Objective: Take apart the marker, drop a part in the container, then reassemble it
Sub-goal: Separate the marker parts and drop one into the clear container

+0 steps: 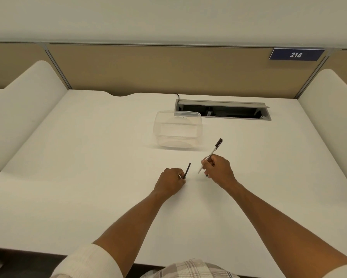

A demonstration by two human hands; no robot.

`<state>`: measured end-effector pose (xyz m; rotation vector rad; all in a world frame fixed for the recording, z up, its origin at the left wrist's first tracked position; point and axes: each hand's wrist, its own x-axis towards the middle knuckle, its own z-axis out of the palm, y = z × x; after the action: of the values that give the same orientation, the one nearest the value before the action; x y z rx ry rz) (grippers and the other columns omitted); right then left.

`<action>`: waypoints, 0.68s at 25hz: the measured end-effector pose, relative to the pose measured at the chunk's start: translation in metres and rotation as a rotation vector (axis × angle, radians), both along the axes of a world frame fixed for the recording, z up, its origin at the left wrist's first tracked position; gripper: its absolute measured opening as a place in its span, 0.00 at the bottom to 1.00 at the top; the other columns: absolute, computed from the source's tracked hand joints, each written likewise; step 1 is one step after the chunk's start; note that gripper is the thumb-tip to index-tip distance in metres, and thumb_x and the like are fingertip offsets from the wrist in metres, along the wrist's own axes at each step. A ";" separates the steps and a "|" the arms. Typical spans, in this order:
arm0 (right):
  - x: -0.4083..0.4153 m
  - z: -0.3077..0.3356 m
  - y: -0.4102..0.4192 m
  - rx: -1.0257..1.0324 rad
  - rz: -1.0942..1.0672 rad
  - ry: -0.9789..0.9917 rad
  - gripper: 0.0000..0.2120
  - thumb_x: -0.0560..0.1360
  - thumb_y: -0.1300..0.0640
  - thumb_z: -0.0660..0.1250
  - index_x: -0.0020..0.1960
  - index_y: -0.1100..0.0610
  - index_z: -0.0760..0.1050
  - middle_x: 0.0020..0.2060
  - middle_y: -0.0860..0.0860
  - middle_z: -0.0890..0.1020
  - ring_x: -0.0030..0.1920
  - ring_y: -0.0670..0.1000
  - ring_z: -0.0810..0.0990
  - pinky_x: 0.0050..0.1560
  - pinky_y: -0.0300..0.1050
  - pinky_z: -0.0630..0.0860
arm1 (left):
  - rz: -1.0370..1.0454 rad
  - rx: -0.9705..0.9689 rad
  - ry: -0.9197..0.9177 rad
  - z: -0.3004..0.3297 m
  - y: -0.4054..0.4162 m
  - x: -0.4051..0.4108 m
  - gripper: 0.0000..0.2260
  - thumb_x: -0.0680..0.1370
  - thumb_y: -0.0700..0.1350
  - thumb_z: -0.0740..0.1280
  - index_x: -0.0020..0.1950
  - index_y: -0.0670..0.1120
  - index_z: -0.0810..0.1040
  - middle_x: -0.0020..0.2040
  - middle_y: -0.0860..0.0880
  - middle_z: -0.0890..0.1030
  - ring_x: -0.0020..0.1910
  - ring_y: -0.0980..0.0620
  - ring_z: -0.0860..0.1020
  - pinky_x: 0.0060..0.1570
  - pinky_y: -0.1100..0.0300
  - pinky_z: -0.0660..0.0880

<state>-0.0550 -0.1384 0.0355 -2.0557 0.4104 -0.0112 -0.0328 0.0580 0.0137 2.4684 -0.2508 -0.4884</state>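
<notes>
My right hand (217, 167) grips a white marker body (212, 151) with a black cap at its far end, tilted up and away from me; a small dark piece pokes out below the fingers. My left hand (169, 182) pinches the lower end of a thin black rod (187, 169), the marker's inner part, which points up and slightly right. The two parts are apart, a short gap between them. A clear plastic container (177, 128) stands open on the white desk (88, 167) just beyond both hands; nothing shows inside it.
An open cable slot (222, 109) is cut into the desk behind and right of the container. White curved dividers (26, 109) flank the desk on both sides, a tan partition with a blue "214" sign (296, 54) at the back.
</notes>
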 end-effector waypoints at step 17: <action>0.007 -0.036 0.033 -0.484 0.194 0.350 0.10 0.73 0.50 0.68 0.42 0.57 0.71 0.47 0.58 0.83 0.50 0.59 0.81 0.40 0.44 0.70 | 0.044 0.018 -0.014 -0.002 0.015 0.010 0.02 0.73 0.47 0.69 0.43 0.52 0.81 0.39 0.52 0.82 0.39 0.50 0.79 0.39 0.58 0.76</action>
<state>-0.0481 -0.1052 -0.0008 -2.5784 0.4506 0.4072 -0.0229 0.0726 0.0116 2.4902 -0.1984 -0.4564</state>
